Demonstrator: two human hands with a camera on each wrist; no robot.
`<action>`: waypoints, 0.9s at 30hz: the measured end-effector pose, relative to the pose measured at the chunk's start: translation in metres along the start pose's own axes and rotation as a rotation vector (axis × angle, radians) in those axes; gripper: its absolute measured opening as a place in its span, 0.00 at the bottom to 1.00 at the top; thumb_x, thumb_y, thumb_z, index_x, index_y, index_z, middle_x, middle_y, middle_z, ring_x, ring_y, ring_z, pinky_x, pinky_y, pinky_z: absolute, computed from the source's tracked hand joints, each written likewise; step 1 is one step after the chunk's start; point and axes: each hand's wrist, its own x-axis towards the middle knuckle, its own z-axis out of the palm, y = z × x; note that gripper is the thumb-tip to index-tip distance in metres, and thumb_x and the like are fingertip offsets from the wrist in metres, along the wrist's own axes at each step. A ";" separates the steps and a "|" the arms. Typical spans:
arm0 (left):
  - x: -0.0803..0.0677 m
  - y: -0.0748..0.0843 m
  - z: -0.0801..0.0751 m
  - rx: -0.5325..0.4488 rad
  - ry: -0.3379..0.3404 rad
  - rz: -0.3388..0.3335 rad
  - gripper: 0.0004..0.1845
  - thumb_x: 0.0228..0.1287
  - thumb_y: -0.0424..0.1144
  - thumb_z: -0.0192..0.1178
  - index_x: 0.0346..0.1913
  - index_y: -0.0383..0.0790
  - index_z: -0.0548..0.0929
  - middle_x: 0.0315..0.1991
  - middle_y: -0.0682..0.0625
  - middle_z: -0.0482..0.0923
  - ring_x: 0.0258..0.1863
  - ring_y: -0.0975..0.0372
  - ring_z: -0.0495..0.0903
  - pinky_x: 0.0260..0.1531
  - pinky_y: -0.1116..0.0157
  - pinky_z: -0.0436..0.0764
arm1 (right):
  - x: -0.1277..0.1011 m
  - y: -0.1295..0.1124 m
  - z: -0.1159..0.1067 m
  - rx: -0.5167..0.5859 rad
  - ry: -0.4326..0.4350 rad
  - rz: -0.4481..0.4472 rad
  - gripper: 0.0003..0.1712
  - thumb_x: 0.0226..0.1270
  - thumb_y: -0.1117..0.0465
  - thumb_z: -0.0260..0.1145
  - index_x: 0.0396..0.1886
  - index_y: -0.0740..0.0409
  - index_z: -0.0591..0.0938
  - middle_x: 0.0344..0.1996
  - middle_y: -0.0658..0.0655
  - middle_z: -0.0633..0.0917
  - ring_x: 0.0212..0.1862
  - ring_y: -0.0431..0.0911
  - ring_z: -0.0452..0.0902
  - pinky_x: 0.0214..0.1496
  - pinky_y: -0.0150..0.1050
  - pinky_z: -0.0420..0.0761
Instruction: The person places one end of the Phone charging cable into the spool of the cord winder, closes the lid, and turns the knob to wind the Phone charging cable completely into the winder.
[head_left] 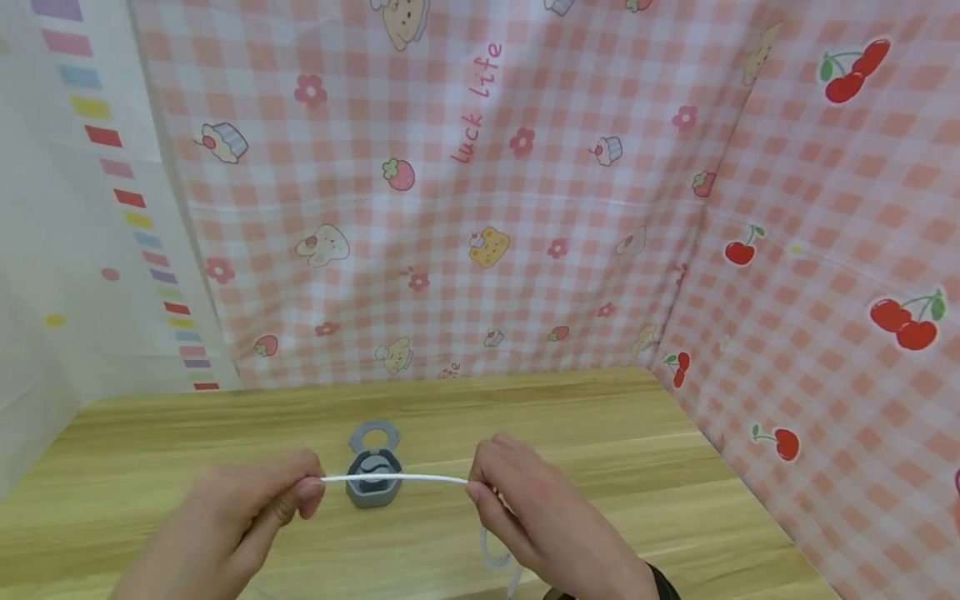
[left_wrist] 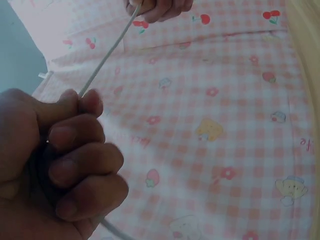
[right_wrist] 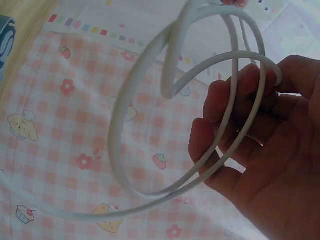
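Note:
A thin white cable (head_left: pixel 393 478) is stretched taut between my two hands above a wooden table (head_left: pixel 600 433). My left hand (head_left: pixel 258 500) pinches one end between thumb and curled fingers (left_wrist: pixel 75 145), and the cable (left_wrist: pixel 107 52) runs off toward the other hand. My right hand (head_left: pixel 517 500) grips the other end, with the rest of the cable (right_wrist: pixel 150 130) looping in coils past its fingers (right_wrist: pixel 225 135). Behind the taut stretch, a small grey hexagonal case (head_left: pixel 373 479) sits open on the table, its lid (head_left: pixel 374 433) lying back.
Pink checked cloth walls (head_left: pixel 480 208) with cartoon prints close in the back and right of the table. A white cloth with coloured stripes (head_left: pixel 75 208) hangs on the left. Loose cable (head_left: pixel 498 554) trails under my right hand.

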 end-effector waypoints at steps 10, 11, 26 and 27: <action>0.006 0.030 0.050 -0.072 -0.130 0.053 0.08 0.68 0.37 0.57 0.34 0.54 0.69 0.20 0.68 0.54 0.20 0.83 0.52 0.19 0.88 0.54 | 0.006 -0.009 0.017 0.061 -0.105 -0.163 0.08 0.76 0.60 0.50 0.33 0.50 0.69 0.26 0.43 0.68 0.31 0.31 0.62 0.39 0.15 0.61; 0.005 0.033 0.052 -0.051 -0.126 0.045 0.09 0.67 0.42 0.58 0.33 0.54 0.68 0.20 0.68 0.52 0.20 0.84 0.50 0.18 0.88 0.51 | 0.005 -0.009 0.017 0.055 -0.113 -0.171 0.08 0.76 0.60 0.50 0.33 0.50 0.69 0.26 0.43 0.69 0.32 0.31 0.63 0.40 0.15 0.62; 0.000 0.020 0.022 0.035 -0.075 0.112 0.17 0.58 0.28 0.62 0.29 0.56 0.69 0.18 0.68 0.52 0.20 0.85 0.45 0.17 0.88 0.47 | -0.002 -0.005 -0.008 0.021 -0.089 -0.186 0.07 0.75 0.59 0.52 0.34 0.47 0.71 0.25 0.42 0.67 0.33 0.31 0.59 0.43 0.19 0.62; 0.000 0.017 0.019 0.026 -0.076 0.121 0.15 0.61 0.30 0.61 0.30 0.56 0.70 0.18 0.68 0.55 0.20 0.85 0.47 0.17 0.88 0.50 | -0.003 -0.004 -0.010 0.026 -0.086 -0.179 0.07 0.75 0.60 0.53 0.33 0.47 0.71 0.25 0.41 0.66 0.33 0.30 0.58 0.43 0.19 0.62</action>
